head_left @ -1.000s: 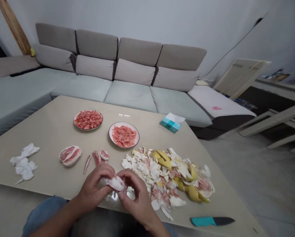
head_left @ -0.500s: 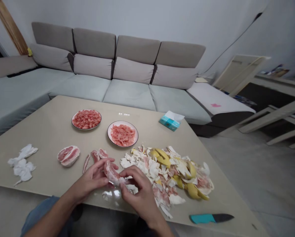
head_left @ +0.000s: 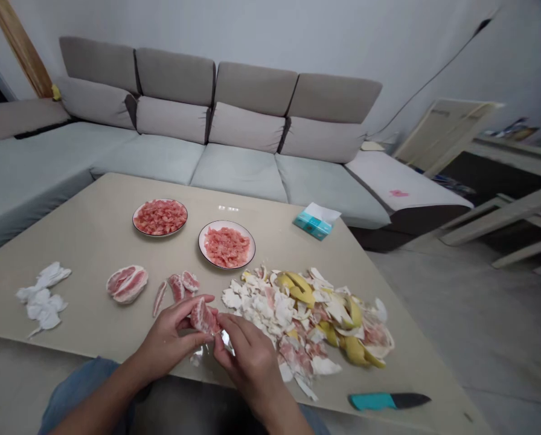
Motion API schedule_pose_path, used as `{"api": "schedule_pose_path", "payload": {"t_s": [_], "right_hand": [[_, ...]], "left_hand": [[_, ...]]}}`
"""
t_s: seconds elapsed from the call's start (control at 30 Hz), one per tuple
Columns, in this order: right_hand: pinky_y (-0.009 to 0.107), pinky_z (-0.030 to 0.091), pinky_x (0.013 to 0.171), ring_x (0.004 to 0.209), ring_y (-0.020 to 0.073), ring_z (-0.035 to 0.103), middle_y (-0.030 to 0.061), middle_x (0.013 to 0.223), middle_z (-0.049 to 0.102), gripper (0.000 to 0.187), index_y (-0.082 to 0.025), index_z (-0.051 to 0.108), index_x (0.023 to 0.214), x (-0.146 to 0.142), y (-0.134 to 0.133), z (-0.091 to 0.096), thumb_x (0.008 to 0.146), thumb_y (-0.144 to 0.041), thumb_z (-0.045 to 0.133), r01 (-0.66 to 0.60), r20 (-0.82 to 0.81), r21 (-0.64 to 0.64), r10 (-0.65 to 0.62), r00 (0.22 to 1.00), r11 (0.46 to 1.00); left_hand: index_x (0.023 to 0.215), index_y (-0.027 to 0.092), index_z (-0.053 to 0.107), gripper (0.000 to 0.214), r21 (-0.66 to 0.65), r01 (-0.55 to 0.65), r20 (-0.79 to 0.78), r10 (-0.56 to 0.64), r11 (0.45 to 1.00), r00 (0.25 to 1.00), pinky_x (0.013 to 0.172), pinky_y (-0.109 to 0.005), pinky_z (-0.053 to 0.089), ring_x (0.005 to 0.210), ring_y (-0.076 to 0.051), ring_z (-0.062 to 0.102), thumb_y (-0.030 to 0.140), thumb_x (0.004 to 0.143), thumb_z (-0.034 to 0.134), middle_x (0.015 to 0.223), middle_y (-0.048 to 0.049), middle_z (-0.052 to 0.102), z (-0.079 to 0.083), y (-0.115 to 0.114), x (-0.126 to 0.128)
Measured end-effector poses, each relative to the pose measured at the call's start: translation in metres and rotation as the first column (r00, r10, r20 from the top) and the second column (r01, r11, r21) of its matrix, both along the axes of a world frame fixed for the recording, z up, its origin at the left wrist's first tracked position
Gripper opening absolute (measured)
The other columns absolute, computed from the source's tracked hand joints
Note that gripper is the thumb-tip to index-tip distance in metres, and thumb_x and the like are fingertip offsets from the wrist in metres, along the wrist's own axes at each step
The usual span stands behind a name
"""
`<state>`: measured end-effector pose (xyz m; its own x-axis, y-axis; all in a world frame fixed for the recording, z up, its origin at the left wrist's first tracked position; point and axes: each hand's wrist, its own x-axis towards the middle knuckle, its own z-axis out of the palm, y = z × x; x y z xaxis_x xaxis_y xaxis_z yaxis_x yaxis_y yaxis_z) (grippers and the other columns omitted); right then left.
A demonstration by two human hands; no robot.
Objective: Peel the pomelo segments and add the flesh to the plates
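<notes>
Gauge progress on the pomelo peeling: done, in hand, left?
Done: peeled flesh fills the far plate and near plate; a big peel pile lies to the right. In hand: the left hand holds one segment and the right hand pinches its skin. Left: a joined chunk and three loose segments on the table.

Two hands [head_left: 168,338] [head_left: 247,362] — one held segment [head_left: 202,315], two plates [head_left: 135,219] [head_left: 202,244], one knife [head_left: 388,400], one tissue pack [head_left: 313,225]
</notes>
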<state>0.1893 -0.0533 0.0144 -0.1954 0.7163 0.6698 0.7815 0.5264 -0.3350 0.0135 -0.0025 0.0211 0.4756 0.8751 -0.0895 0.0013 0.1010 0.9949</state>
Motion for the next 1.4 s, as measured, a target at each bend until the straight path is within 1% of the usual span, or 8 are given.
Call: {"api": "schedule_pose_path", "payload": {"t_s": [0.17,0.47,0.57,0.73,0.83,1.03,1.23,1.4], "right_hand": [[0.032,0.058,0.069,0.079,0.0206,0.069,0.0087,0.088,0.071,0.027,-0.018,0.059,0.104,-0.005,0.000,-0.001,0.080,-0.007,0.052,0.015,-0.096,-0.053,-0.020,0.995,0.999],[0.027,0.056,0.066,0.077,0.0169,0.065,0.0047,0.089,0.068,0.031,-0.021,0.061,0.103,-0.002,0.001,-0.003,0.077,-0.005,0.056,-0.107,-0.332,-0.194,0.037,0.943,0.975],[0.027,0.055,0.068,0.079,0.0170,0.065,0.0058,0.093,0.068,0.032,-0.020,0.060,0.106,0.003,0.003,0.001,0.077,-0.007,0.059,-0.164,-0.329,-0.237,0.080,0.941,0.958],[0.027,0.053,0.068,0.075,0.0162,0.063,0.0050,0.086,0.067,0.026,-0.019,0.062,0.102,0.009,0.004,0.005,0.078,-0.008,0.060,-0.211,-0.331,-0.306,0.104,0.938,0.928],[0.025,0.051,0.064,0.071,0.0146,0.062,0.0043,0.083,0.066,0.026,-0.019,0.064,0.101,0.009,0.003,0.003,0.078,-0.009,0.059,-0.221,-0.341,-0.321,0.106,0.934,0.921],[0.025,0.047,0.060,0.066,0.0147,0.059,0.0021,0.074,0.062,0.024,-0.020,0.065,0.095,0.006,0.002,-0.003,0.075,-0.011,0.058,-0.176,-0.288,-0.315,0.082,0.954,0.933],[0.024,0.049,0.060,0.067,0.0142,0.061,0.0028,0.076,0.063,0.025,-0.019,0.064,0.094,0.003,0.002,-0.003,0.074,-0.007,0.055,-0.179,-0.307,-0.295,0.084,0.948,0.939],[0.026,0.052,0.059,0.067,0.0153,0.061,0.0039,0.077,0.063,0.022,-0.019,0.064,0.091,-0.004,-0.001,-0.007,0.074,-0.008,0.055,-0.094,-0.325,-0.301,-0.009,0.946,0.949]], "left_hand": [[0.124,0.021,0.057,0.049,0.100,-0.012,-0.080,0.020,0.995,0.997,0.097,-0.032,0.050,0.113,-0.023,0.061,0.019,0.076,0.068,0.122,-0.0067,0.065,0.006,-0.005,0.002],[0.126,0.019,0.055,0.052,0.030,-0.028,-0.012,0.029,0.999,1.000,0.094,-0.033,0.052,0.106,-0.024,0.065,0.022,0.076,0.069,0.115,-0.0086,0.069,0.002,-0.005,0.003],[0.128,0.021,0.054,0.055,0.012,-0.024,-0.003,0.024,1.000,1.000,0.093,-0.035,0.053,0.106,-0.024,0.064,0.024,0.076,0.071,0.118,-0.0088,0.066,-0.001,-0.004,0.002],[0.123,0.025,0.059,0.049,0.134,-0.025,-0.061,0.033,0.991,0.998,0.092,-0.033,0.053,0.117,-0.026,0.055,0.027,0.076,0.071,0.127,-0.0082,0.053,-0.003,-0.003,0.002],[0.124,0.026,0.059,0.048,0.157,-0.002,-0.095,0.017,0.988,0.995,0.092,-0.032,0.053,0.117,-0.025,0.055,0.027,0.077,0.069,0.127,-0.0078,0.051,-0.001,-0.004,0.003],[0.122,0.027,0.059,0.045,0.225,0.042,-0.180,0.000,0.973,0.984,0.091,-0.031,0.054,0.114,-0.024,0.056,0.023,0.078,0.066,0.120,-0.0069,0.054,0.005,-0.006,0.006],[0.120,0.027,0.060,0.043,0.265,0.038,-0.190,0.013,0.964,0.982,0.088,-0.031,0.055,0.109,-0.022,0.057,0.023,0.077,0.065,0.117,-0.0067,0.054,0.003,-0.008,0.005],[0.118,0.025,0.060,0.042,0.301,0.006,-0.192,0.054,0.954,0.980,0.087,-0.031,0.054,0.102,-0.020,0.059,0.020,0.077,0.063,0.114,-0.0070,0.055,0.002,-0.010,0.007]]}}
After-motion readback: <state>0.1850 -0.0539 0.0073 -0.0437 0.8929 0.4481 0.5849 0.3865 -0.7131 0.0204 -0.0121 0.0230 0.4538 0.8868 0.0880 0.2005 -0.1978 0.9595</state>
